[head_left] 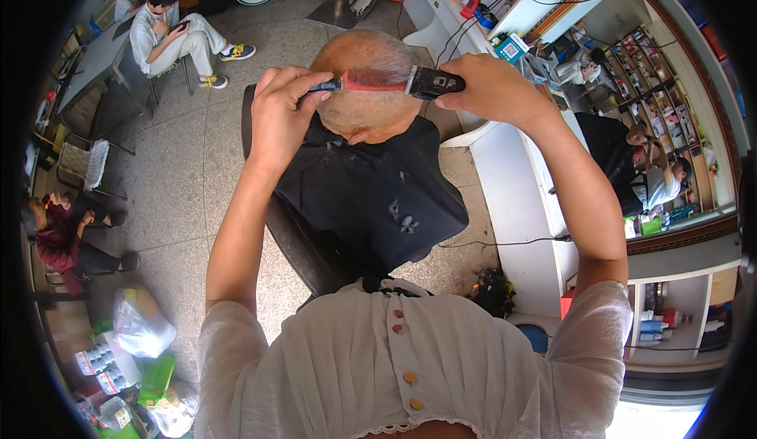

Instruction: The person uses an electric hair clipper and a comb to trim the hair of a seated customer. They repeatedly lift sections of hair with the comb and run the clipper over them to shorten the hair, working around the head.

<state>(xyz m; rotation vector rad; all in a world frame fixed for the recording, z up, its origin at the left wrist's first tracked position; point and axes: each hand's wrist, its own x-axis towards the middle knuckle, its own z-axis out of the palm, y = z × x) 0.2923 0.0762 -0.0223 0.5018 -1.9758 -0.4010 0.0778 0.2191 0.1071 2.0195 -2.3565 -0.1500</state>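
Observation:
Before me a seated person's head (pixel 364 112) with short, thin grey hair leans forward, seen from above. My left hand (pixel 277 112) pinches the dark handle end of a red comb (pixel 374 81), which lies level across the head. Against the comb's other end sits the front of a black hair clipper (pixel 438 83), gripped by my right hand (pixel 493 90). A black cape (pixel 367 194) covers the person's body, with small grey hair tufts (pixel 404 220) on it.
On the right a white counter (pixel 520 194) runs under a large framed mirror (pixel 631 68); cords hang there. A dark chair (pixel 292 250) holds the seated person. At left, another person (pixel 169 33) sits with a phone; plastic bags (pixel 142 325) stand lower down.

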